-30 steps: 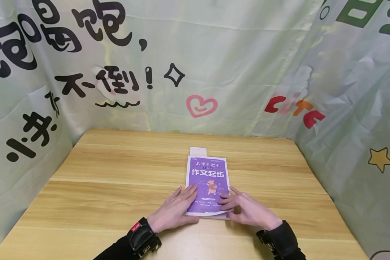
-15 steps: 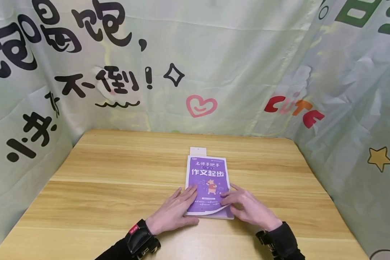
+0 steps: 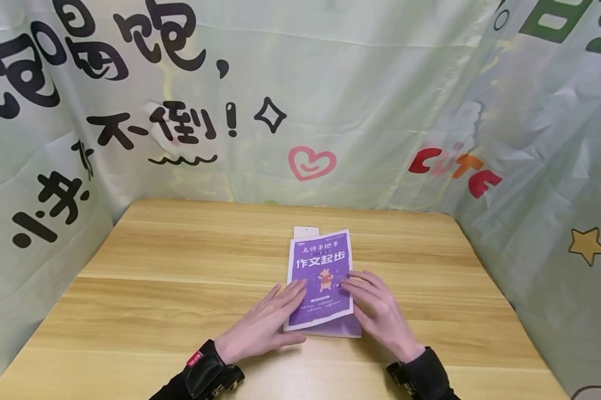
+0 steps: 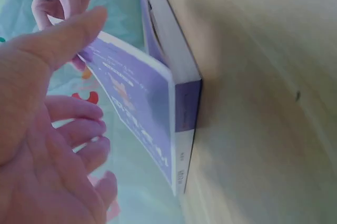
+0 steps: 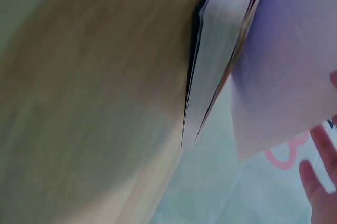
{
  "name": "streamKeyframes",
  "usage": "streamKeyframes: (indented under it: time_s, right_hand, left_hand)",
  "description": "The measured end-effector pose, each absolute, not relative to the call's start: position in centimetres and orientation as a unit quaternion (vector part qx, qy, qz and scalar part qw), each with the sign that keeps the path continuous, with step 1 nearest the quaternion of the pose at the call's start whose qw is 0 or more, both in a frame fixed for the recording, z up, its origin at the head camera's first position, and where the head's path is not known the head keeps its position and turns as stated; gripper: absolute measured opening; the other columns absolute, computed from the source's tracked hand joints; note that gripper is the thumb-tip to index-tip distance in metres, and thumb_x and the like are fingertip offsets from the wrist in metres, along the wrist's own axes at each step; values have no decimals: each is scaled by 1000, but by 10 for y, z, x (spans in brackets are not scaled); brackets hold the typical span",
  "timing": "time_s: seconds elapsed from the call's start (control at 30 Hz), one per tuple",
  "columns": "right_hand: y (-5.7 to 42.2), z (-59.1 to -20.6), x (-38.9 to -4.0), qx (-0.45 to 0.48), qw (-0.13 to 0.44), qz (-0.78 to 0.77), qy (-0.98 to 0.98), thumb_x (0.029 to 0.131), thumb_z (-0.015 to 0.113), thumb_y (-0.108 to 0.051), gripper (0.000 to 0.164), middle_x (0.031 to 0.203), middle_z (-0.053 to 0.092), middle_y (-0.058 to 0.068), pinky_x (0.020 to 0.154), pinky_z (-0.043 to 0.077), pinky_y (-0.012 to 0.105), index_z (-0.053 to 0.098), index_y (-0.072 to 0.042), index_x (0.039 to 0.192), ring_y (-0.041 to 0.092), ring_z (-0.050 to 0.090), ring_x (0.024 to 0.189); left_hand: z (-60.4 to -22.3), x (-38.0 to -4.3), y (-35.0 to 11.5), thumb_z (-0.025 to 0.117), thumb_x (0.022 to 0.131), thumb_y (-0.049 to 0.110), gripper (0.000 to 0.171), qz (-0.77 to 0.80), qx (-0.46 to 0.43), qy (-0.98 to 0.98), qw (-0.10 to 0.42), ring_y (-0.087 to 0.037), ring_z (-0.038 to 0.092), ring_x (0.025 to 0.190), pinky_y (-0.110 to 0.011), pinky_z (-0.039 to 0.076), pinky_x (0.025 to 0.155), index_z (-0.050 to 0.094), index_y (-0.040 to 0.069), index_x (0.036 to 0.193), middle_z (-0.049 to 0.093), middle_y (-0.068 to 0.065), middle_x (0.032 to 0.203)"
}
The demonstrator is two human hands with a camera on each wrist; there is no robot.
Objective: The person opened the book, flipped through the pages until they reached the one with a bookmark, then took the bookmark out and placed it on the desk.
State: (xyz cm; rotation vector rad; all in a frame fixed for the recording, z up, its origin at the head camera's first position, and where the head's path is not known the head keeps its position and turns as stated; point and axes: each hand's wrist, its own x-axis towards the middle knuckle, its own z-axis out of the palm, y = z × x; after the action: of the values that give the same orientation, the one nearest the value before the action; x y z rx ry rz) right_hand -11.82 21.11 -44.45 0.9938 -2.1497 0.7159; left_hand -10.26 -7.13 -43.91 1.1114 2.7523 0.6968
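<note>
A thick paperback book with a purple cover (image 3: pixel 317 261) lies on the table, its front cover tilted up along the right side. My right hand (image 3: pixel 380 308) pinches the right edge of that cover, fingers on top. In the right wrist view the pale underside of the cover (image 5: pixel 284 71) stands away from the page block (image 5: pixel 218 45). My left hand (image 3: pixel 262 328) has its fingers extended over the cover's lower left part. The left wrist view shows the spine (image 4: pixel 185 108) and the left hand (image 4: pixel 58 124) spread beside the cover.
A white card-like tab (image 3: pixel 306 232) sticks out past the book's far edge. The wooden table (image 3: pixel 180 255) is bounded by a printed fabric curtain (image 3: pixel 370 100) at the back and both sides. Black bands with cameras (image 3: pixel 212 372) sit on the wrists.
My right hand has raised the right side of the book's cover, first the lower corner, then the whole edge, and moved slightly away from me. The left hand has barely shifted.
</note>
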Motion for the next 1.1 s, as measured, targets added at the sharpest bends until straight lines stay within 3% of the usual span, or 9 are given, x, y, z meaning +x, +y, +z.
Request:
streamKeyframes:
  time_s: [0.2, 0.4, 0.53, 0.7, 0.93, 1.1]
  right_hand:
    - [201, -450, -117, 317, 361, 314, -819, 77, 74, 0, 44, 122, 68, 29, 120, 34, 20, 67, 9, 119, 40, 64, 118]
    - [186, -448, -115, 263, 358, 361, -820, 67, 80, 14, 59, 124, 66, 30, 108, 43, 14, 65, 10, 124, 41, 68, 112]
    - [175, -448, -117, 269, 342, 386, -813, 65, 79, 20, 60, 123, 67, 30, 106, 43, 13, 65, 11, 123, 46, 68, 107]
    - [162, -445, -118, 284, 304, 413, -810, 71, 76, 19, 57, 129, 64, 29, 109, 41, 13, 63, 11, 127, 46, 65, 114]
    - [150, -443, -124, 295, 278, 411, -817, 77, 77, 11, 55, 129, 64, 28, 109, 41, 14, 63, 8, 130, 42, 66, 114]
    - [143, -445, -128, 319, 264, 396, -820, 79, 77, 7, 53, 128, 66, 27, 108, 47, 21, 63, 6, 131, 40, 67, 115]
  left_hand:
    - [-434, -101, -74, 63, 96, 47, 82, 232, 379, 896, 16, -23, 18, 157, -52, 16, 128, 29, 3, 157, 18, -13, 169]
    - [-429, -98, -76, 49, 102, 53, 75, 238, 383, 892, -26, -18, 18, 157, -48, 16, 129, 28, 8, 159, 20, -7, 169]
    - [-425, -97, -77, 40, 105, 51, 69, 247, 390, 885, -55, -20, 20, 157, -50, 16, 128, 27, 10, 159, 22, -6, 168]
    - [-418, -97, -78, 40, 107, 42, 60, 251, 400, 875, -103, -22, 26, 155, -52, 17, 127, 29, 12, 158, 28, -8, 166]
    - [-411, -98, -80, 31, 110, 43, 58, 236, 410, 862, -181, -26, 30, 154, -42, 10, 130, 30, 12, 158, 32, -7, 165]
    - [-406, -99, -83, 29, 110, 40, 55, 224, 421, 847, -234, -28, 34, 152, -41, 10, 132, 37, 11, 155, 38, -8, 162]
